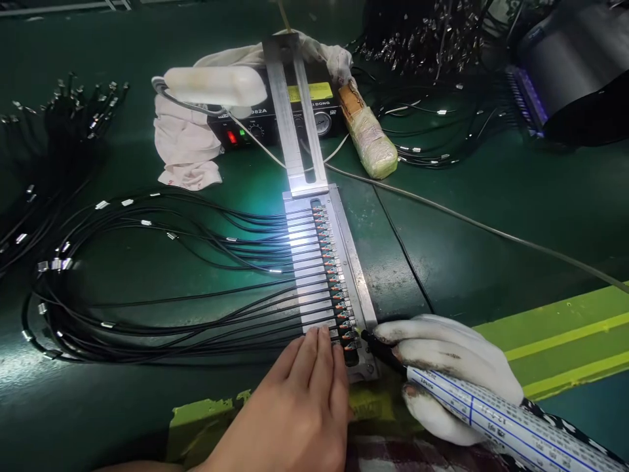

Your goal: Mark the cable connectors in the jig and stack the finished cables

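A metal fixture (351, 255) lies on the green table with a row of black cables (255, 321) across it, their ends showing small orange and metal parts. My bare left hand (307, 393) rests flat on the fixture's near end, fingers stretched out together over the lowest cables. In a stained white glove, my right hand (447, 373) is closed around a thick pen-like tool (472, 403) wrapped in printed white paper. The tool's black tip points at the cable ends near the fixture's lower right.
Behind the fixture stand a black control box (253, 131), a white cloth (187, 144), a white padded piece (216, 85) and a wrapped block (371, 141). More cable bundles (73, 111) lie left and back right. A thin tube (457, 213) crosses the right side.
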`<state>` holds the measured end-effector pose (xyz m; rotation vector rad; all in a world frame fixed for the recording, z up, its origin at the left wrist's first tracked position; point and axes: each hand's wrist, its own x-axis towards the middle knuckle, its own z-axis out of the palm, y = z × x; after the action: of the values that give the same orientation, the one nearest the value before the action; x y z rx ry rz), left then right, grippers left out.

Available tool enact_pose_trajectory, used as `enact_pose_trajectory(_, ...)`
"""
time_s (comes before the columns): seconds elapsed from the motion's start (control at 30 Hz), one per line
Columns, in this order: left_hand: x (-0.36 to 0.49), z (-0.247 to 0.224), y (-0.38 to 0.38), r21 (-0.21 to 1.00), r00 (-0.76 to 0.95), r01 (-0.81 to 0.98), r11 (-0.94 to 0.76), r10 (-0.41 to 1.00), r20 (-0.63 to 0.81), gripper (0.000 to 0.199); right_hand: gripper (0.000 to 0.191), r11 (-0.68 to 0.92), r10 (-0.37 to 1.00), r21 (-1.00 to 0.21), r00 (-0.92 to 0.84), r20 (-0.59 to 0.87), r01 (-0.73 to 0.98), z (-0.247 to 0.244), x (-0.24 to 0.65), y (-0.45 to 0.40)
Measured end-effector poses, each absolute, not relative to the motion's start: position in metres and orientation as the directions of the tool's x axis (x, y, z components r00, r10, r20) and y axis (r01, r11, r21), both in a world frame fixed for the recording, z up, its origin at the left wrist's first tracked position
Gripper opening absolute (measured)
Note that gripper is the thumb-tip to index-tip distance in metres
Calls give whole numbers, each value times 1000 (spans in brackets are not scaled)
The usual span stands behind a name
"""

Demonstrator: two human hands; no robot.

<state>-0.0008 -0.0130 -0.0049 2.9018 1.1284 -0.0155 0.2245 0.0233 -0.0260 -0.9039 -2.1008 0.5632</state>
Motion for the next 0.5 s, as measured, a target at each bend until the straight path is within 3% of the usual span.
enact_pose_trajectory(0.5,1,-5,-11,15,726,688,-726,688,3,31,15,637,764,-663,-437,474,394,-28,222,27)
